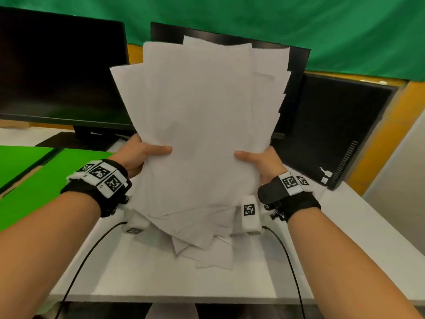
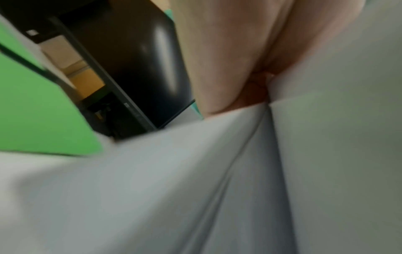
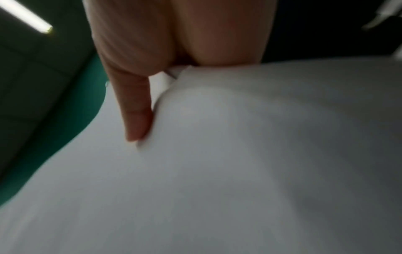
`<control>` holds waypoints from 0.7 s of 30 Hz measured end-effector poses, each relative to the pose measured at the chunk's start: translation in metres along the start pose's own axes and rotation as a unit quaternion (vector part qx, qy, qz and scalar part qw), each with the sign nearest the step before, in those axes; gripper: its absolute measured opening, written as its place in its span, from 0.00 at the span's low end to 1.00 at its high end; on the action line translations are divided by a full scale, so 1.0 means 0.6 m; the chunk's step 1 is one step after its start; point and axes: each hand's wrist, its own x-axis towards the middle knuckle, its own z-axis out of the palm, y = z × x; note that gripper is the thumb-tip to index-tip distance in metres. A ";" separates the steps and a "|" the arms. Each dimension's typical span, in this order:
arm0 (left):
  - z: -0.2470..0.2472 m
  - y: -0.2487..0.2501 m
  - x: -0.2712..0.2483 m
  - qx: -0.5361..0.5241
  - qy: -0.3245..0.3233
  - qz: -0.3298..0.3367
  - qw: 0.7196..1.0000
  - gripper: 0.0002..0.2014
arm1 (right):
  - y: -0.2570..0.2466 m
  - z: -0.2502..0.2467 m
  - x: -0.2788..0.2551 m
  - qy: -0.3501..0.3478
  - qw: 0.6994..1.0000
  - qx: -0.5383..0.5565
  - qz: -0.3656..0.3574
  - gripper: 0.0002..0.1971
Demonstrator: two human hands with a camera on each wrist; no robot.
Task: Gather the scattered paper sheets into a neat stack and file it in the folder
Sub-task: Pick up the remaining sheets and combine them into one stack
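A loose, uneven bundle of white paper sheets (image 1: pixel 202 125) stands upright above the white desk (image 1: pixel 147 270), its edges fanned out at the top and its lower corners splayed near the desk. My left hand (image 1: pixel 140 155) grips the bundle's left edge, thumb across the front. My right hand (image 1: pixel 262 161) grips the right edge the same way. In the left wrist view the palm (image 2: pixel 228 56) presses against the paper sheets (image 2: pixel 217 180). The right wrist view shows the thumb (image 3: pixel 135 110) lying on the paper sheets (image 3: pixel 217 171). No folder is clearly visible.
A black monitor (image 1: pixel 62 72) stands at the back left and another dark screen (image 1: pixel 296 93) sits behind the papers. A black computer case (image 1: pixel 340 132) lies at the right. Green surface (image 1: pixel 27 176) borders the desk on the left. Two black cables (image 1: pixel 87 256) run across the desk.
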 end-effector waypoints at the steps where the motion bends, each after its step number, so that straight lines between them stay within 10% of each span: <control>1: 0.002 0.013 0.005 0.006 -0.004 0.024 1.000 0.22 | -0.015 0.000 0.002 0.014 0.999 -0.006 -0.034 0.21; 8: 0.016 0.063 0.015 0.056 -0.049 0.083 0.994 0.41 | -0.079 -0.005 -0.002 0.022 0.989 -0.021 -0.142 0.17; 14: 0.036 0.061 0.016 0.048 -0.043 0.111 0.992 0.36 | -0.090 0.019 0.001 0.067 0.978 -0.021 -0.195 0.31; 21: 0.060 0.045 0.020 -0.002 0.126 0.128 0.984 0.31 | -0.078 0.031 0.013 0.120 0.963 -0.038 -0.238 0.36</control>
